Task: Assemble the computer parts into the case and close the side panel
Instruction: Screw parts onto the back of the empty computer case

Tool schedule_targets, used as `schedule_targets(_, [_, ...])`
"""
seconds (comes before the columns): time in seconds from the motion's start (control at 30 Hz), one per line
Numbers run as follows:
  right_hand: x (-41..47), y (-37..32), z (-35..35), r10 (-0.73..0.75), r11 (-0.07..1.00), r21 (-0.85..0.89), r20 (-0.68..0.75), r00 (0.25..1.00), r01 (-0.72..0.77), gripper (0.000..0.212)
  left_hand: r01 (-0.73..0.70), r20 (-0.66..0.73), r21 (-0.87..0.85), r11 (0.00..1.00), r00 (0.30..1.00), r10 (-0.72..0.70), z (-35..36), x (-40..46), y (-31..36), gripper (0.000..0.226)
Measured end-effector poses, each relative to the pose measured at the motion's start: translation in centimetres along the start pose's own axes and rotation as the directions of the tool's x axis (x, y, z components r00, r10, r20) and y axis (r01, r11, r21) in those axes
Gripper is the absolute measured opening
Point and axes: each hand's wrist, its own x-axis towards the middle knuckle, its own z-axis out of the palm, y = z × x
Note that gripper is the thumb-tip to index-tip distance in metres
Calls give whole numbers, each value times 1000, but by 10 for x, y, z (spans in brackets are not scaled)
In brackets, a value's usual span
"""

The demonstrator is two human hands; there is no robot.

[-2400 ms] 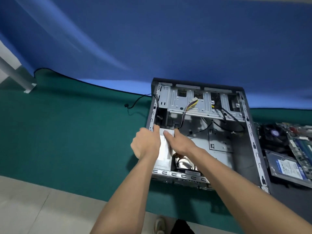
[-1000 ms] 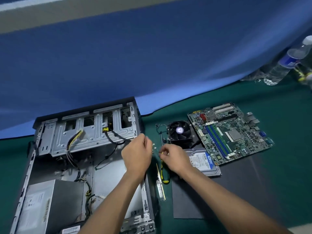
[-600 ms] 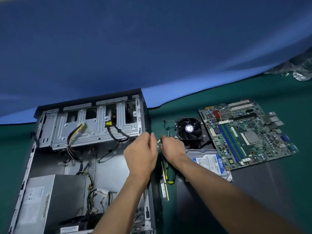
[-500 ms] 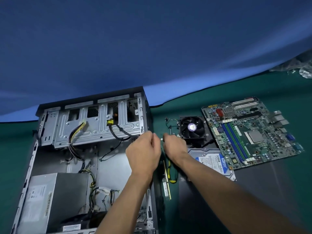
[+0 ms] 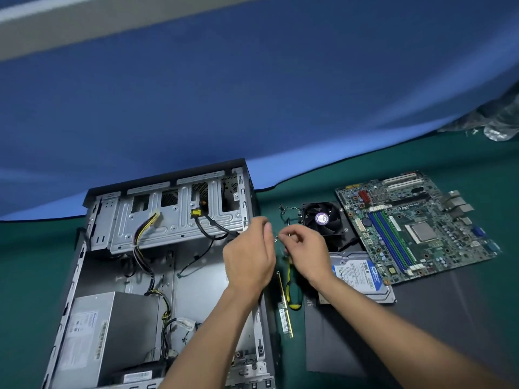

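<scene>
The open computer case (image 5: 92, 248) lies on its side at the left, with a grey power supply (image 5: 92, 332) in its near corner and loose cables by the drive cage. Both hands hover just right of the case's upper right edge. My right hand (image 5: 306, 251) pinches a small screw at its fingertips. My left hand (image 5: 250, 256) shows its back, fingers curled; what it holds is hidden. A few small screws (image 5: 276, 238) lie on the cloth between the hands. The motherboard (image 5: 415, 228), cooler fan (image 5: 323, 219) and hard drive (image 5: 362, 276) lie to the right.
A RAM stick (image 5: 285, 307) and a yellow-black screwdriver (image 5: 292, 290) lie beside the case. The dark grey side panel (image 5: 407, 327) lies flat under the hard drive. Green cloth covers the table; a blue backdrop hangs behind. Crumpled plastic (image 5: 494, 119) sits far right.
Both hands left the power supply in the case and moved right to the screws beside the fan. In the last half second they drew slightly apart, the right fingers lifting.
</scene>
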Motion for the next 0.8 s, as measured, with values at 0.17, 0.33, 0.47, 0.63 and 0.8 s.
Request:
schedule_targets(0.17, [-26, -38, -20, -10, 973, 230, 20, 1000, 5, 17, -124, 58, 8, 992, 991, 123, -5, -2, 3, 36])
schedule_targets(0.33, [-38, -52, -25, 1, 974, 227, 45, 999, -11, 10, -184, 131, -74, 980, 973, 192, -5, -3, 0, 33])
schedule_targets(0.47, [-37, -50, -21, 54, 976, 208, 52, 997, -64, 14, -143, 132, -148, 979, 978, 162, -4, -3, -2, 32])
schedule_targets(0.63, [-27, -26, -17, 257, 963, -91, 29, 966, -254, 22, -22, 139, -165, 986, 989, 45, 1, -1, -3, 29])
schedule_targets(0.8, [-16, 2, -2, 274, 666, -722, 1, 962, -188, 32, 109, 157, -165, 980, 984, -83, 6, 1, -4, 20])
